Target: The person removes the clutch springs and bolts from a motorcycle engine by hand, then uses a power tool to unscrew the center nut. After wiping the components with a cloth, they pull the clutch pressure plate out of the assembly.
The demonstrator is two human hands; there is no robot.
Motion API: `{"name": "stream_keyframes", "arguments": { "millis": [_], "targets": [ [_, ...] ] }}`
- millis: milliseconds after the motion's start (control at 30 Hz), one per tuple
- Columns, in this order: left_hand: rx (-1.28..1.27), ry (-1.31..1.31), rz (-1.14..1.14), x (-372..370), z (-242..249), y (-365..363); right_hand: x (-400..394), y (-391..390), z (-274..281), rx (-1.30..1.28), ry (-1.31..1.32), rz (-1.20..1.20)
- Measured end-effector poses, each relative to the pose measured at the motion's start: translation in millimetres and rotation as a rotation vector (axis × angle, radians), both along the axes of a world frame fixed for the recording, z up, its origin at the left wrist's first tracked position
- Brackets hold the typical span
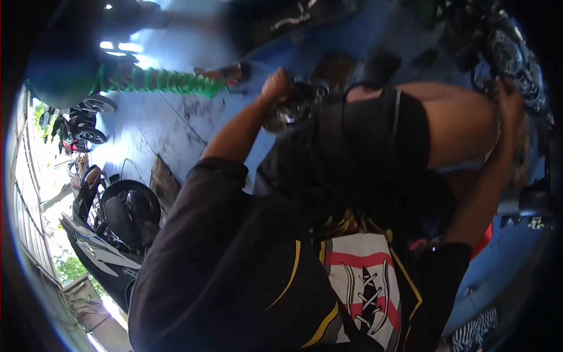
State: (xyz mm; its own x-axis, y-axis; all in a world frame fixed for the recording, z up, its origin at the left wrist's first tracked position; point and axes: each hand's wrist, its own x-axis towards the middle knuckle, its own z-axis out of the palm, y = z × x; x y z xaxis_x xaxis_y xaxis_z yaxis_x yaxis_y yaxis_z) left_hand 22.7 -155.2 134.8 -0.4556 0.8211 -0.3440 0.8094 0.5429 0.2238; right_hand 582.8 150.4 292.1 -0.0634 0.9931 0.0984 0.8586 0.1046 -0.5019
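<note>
My left hand [277, 86] is closed, its fingers curled beside a round, shiny metal part [293, 108] on the blue floor. What it grips, if anything, is hidden. Past my bent right knee, my right hand [510, 105] reaches to the right edge, close to dark, greasy motorcycle parts [509, 56]. Its fingers are blurred and partly hidden there. A green coiled air hose [164, 82] stretches from the left towards my left hand, ending short of it.
A scooter [105, 252] with a black wheel stands at lower left, and more motorbikes [82, 126] are farther off. A brown sheet [165, 182] lies on the stained blue floor [135, 129]. Blurred dark shapes fill the top. Striped cloth [475, 330] sits at bottom right.
</note>
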Motion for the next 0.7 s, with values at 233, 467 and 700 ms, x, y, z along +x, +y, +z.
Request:
{"name": "stream_keyframes", "arguments": {
  "millis": [233,467,700],
  "targets": [
    [-0.016,-0.066,-0.005,1.7,16.9,-6.9,-17.3,-25.4,12.3,-0.021,0.034,-0.109],
    [-0.178,-0.149,-0.205,-0.5,39.5,3.2,23.2,-10.6,12.6,-0.019,-0.175,-0.037],
    [-0.354,-0.121,-0.198,23.6,-11.4,-24.1,21.9,-13.7,13.0,0.012,-0.373,-0.16]
  ]
}}
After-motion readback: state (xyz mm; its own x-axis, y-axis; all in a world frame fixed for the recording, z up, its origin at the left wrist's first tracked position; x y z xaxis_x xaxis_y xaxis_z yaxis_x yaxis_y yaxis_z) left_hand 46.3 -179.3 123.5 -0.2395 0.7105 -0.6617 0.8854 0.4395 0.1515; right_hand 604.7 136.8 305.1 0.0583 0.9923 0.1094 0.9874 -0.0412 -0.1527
